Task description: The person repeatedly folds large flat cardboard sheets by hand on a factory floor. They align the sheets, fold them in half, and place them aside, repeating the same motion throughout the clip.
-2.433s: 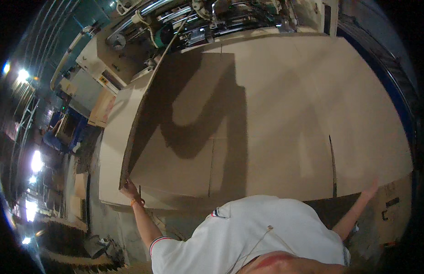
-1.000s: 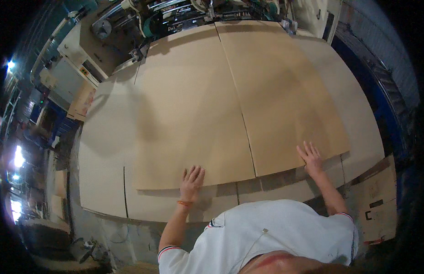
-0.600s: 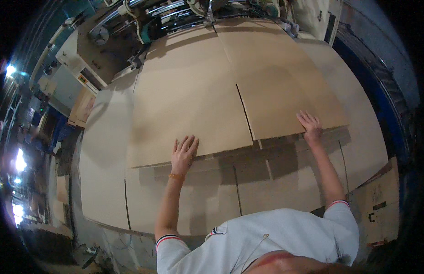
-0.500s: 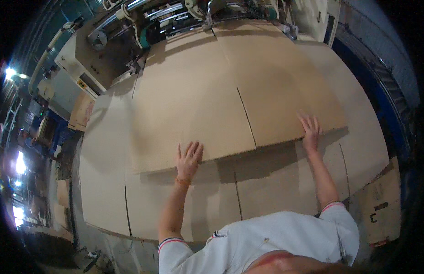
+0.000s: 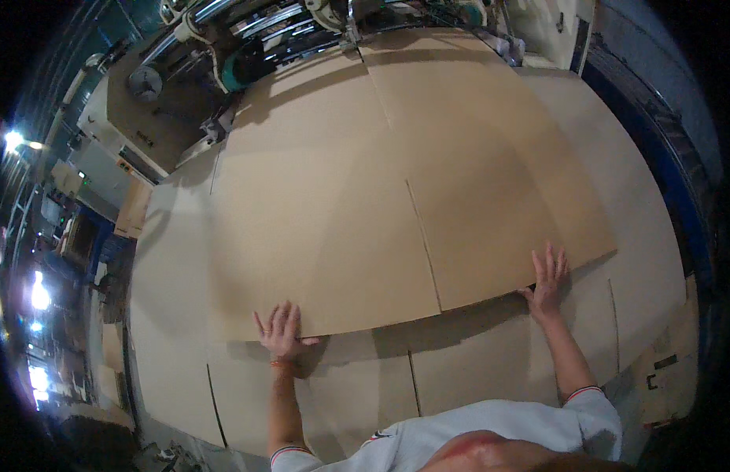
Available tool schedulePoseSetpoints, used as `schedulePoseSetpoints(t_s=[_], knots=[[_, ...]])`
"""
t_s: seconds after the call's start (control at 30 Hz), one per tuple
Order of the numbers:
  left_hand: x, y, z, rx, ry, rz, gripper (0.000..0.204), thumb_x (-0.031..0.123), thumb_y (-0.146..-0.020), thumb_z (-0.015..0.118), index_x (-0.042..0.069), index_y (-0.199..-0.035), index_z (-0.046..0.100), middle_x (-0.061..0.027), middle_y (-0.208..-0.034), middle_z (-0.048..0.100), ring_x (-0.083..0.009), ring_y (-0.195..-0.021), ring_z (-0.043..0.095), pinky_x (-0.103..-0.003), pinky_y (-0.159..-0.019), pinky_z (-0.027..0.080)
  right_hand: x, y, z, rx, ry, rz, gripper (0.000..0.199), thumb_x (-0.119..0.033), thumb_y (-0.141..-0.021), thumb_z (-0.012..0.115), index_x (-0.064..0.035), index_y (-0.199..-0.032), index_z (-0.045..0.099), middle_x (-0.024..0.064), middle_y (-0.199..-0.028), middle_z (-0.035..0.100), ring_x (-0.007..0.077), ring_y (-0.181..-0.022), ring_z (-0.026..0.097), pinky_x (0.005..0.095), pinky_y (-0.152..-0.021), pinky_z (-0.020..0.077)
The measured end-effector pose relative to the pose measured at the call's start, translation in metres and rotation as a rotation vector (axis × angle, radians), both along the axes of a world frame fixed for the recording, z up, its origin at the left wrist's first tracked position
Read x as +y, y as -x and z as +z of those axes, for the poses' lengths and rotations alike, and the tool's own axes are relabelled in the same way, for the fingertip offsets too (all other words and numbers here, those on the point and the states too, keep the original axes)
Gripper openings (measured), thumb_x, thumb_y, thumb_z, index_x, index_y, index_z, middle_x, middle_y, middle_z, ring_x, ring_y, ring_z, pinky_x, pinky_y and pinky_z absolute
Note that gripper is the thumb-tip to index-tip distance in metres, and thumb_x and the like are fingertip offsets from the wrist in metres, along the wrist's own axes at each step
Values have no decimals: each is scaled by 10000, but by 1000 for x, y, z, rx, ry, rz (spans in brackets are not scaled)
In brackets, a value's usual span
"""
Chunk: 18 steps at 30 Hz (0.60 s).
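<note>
A large brown cardboard sheet [image 5: 326,228] with slits lies over other pale cardboard sheets [image 5: 168,315]. My left hand [image 5: 281,330] rests at its near edge, left of the middle slit. Its fingers lie spread on top, and the thumb points sideways along the edge. Farther right, my right hand [image 5: 547,285] touches the same edge, fingers stretched and apart on the cardboard, thumb out at the rim. Whether either thumb reaches beneath the sheet, I cannot tell. The sheet's far end lies against a machine with metal rollers [image 5: 274,27].
A pale machine housing [image 5: 121,126] with a round disc stands at the far left, and another housing panel [image 5: 542,31] at the far right. Blue framework [image 5: 656,149] runs along the right side. A cardboard box [image 5: 668,385] sits at lower right.
My left hand has slid leftward along the sheet's near edge, and my right hand slightly rightward. Both thumbs now stick out at the edge. The sheet and hands appear lower in view.
</note>
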State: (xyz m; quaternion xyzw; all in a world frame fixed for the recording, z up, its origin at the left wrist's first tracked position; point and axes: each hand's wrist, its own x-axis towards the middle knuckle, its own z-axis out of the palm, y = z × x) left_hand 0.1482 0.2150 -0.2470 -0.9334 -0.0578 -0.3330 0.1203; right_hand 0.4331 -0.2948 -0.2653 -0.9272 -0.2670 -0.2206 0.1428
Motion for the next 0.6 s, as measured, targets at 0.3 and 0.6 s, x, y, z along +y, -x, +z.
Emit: schedulePoseSetpoints(t_s=[0.3,0.6], knots=[[46,-31,27,-8,-20,0,909,849,-742,324,114,-1159,657,-61,-1172,643,-266,-1105,593,-582,-1091,276,35,-28,-4,-317,-75,13,795,-762,-863,235,-159,-1282,541,113,-1507,295,414,-1399,164,607,-1103,101],[83,-129,27,-49,-88,-23,889,821,-741,379,105,-1206,623,-71,-1188,629,-263,-1107,577,-553,-1087,283,77,-130,23,-252,-96,12,812,-768,-852,274,-112,-1232,563,100,-1520,285,400,-1406,167,581,-1115,89]])
